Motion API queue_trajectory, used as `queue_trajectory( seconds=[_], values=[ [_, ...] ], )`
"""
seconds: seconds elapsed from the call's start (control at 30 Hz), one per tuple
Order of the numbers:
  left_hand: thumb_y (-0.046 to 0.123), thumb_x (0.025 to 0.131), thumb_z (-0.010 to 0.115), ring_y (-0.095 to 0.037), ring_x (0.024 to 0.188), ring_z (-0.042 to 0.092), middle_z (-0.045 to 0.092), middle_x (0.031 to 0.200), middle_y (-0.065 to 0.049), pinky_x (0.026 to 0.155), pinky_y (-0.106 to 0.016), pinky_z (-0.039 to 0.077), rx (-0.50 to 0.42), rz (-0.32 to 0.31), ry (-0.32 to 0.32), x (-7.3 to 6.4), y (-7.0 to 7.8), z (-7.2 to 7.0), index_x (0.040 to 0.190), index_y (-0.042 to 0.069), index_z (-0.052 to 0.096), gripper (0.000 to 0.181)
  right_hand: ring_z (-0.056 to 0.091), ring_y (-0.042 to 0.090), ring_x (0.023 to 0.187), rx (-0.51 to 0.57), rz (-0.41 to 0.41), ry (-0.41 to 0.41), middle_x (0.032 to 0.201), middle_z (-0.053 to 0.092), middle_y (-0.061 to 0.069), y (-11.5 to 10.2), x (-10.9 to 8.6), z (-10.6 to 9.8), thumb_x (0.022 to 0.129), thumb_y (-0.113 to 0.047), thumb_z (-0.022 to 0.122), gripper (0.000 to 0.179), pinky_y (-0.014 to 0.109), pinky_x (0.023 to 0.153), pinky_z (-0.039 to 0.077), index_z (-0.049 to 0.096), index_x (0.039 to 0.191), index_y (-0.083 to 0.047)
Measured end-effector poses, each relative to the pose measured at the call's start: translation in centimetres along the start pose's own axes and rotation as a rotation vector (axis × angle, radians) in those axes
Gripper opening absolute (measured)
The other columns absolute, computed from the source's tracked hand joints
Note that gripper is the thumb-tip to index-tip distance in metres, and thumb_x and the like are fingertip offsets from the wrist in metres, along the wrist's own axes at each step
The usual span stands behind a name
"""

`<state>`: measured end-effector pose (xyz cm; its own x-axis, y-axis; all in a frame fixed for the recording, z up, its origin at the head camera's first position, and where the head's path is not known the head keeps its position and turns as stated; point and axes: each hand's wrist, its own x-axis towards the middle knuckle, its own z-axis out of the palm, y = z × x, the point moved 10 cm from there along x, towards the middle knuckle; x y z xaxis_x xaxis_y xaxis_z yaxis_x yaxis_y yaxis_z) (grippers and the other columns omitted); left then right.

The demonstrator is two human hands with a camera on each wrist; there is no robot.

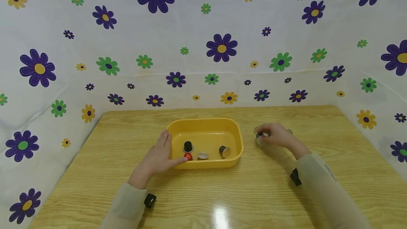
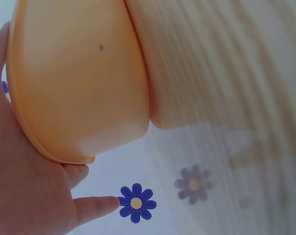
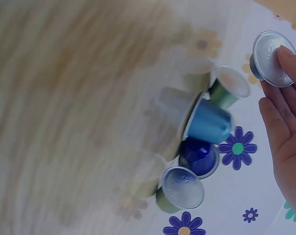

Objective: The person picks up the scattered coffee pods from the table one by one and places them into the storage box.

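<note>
My left hand [image 1: 157,156] rests against the left end of a yellow plastic tub [image 1: 205,164], fingers straight along its side and thumb across the front rim. Inside the tub are a black coffee capsule [image 1: 188,145], a red one [image 1: 188,156], a capsule showing a pale lid [image 1: 202,156] and a dark one on its side [image 1: 223,151]. To the right of the tub, my right hand [image 1: 279,136] pinches a coffee capsule [image 3: 272,58] between thumb and fingers, its silver foil lid facing the right wrist camera.
Beside the right hand stand a light blue capsule [image 3: 209,122], a dark blue one [image 3: 199,156] and green ones [image 3: 179,188], partly hidden in the head view. The wooden table [image 1: 203,193] ends at a white flowered cloth [image 1: 190,27] behind and at both sides.
</note>
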<state>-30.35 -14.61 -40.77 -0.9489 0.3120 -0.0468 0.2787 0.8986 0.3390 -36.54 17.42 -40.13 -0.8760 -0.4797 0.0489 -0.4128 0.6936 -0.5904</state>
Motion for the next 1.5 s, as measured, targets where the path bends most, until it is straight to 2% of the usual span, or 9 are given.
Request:
queue_trajectory(
  seconds=[0.2, 0.5, 1.0, 1.37, 1.5],
  values=[
    [0.073, 0.072, 0.043, -0.033, 0.132, 0.000, -0.002, 0.145, -0.022, 0.096, -0.057, 0.019, -0.001, -0.004, -0.002, -0.1, -0.1, 0.0, 0.137, -0.010, 0.006, 0.111, 0.057, 0.029, 0.096, 0.069, 0.002, 0.060, 0.100, 0.062, 0.014, -1.2, 0.1, -0.9, 0.079, -0.007, 0.066, 0.028, 0.044, 0.085, 0.043, 0.061, 0.104, 0.003],
    [0.072, 0.073, 0.043, -0.033, 0.132, -0.001, -0.002, 0.145, -0.021, 0.097, -0.057, 0.018, -0.005, -0.002, -0.006, -0.2, -0.2, 0.0, 0.138, -0.009, 0.005, 0.111, 0.054, 0.032, 0.101, 0.111, -0.017, 0.110, 0.103, 0.061, 0.015, -2.8, 0.2, -1.8, 0.080, -0.008, 0.065, 0.029, 0.044, 0.087, 0.041, 0.060, 0.106, 0.003],
    [0.073, 0.072, 0.042, -0.032, 0.132, -0.001, -0.002, 0.145, -0.021, 0.097, -0.057, 0.018, -0.003, -0.008, -0.008, 0.0, -0.4, 0.1, 0.138, -0.009, 0.005, 0.112, 0.050, 0.032, 0.109, 0.195, -0.065, 0.082, 0.109, 0.058, 0.017, -5.2, 1.4, -1.1, 0.081, -0.008, 0.064, 0.030, 0.039, 0.090, 0.039, 0.060, 0.108, 0.004],
    [0.074, 0.072, 0.041, -0.033, 0.132, 0.000, -0.002, 0.145, -0.022, 0.097, -0.055, 0.020, 0.001, 0.003, -0.003, -0.1, -0.2, 0.1, 0.137, -0.009, 0.006, 0.112, 0.053, 0.028, 0.105, 0.195, -0.107, 0.064, 0.105, 0.060, 0.014, -6.6, 2.7, 0.2, 0.079, -0.013, 0.067, 0.033, 0.038, 0.090, 0.039, 0.060, 0.107, 0.002],
    [0.073, 0.072, 0.042, -0.032, 0.132, -0.001, -0.003, 0.145, -0.021, 0.098, -0.054, 0.020, -0.001, 0.009, -0.005, -0.1, 0.0, 0.1, 0.137, -0.009, 0.005, 0.111, 0.052, 0.028, 0.106, 0.187, -0.098, 0.060, 0.106, 0.060, 0.013, -7.0, 3.2, 0.6, 0.078, -0.019, 0.068, 0.035, 0.038, 0.091, 0.038, 0.061, 0.106, 0.000]
  ],
)
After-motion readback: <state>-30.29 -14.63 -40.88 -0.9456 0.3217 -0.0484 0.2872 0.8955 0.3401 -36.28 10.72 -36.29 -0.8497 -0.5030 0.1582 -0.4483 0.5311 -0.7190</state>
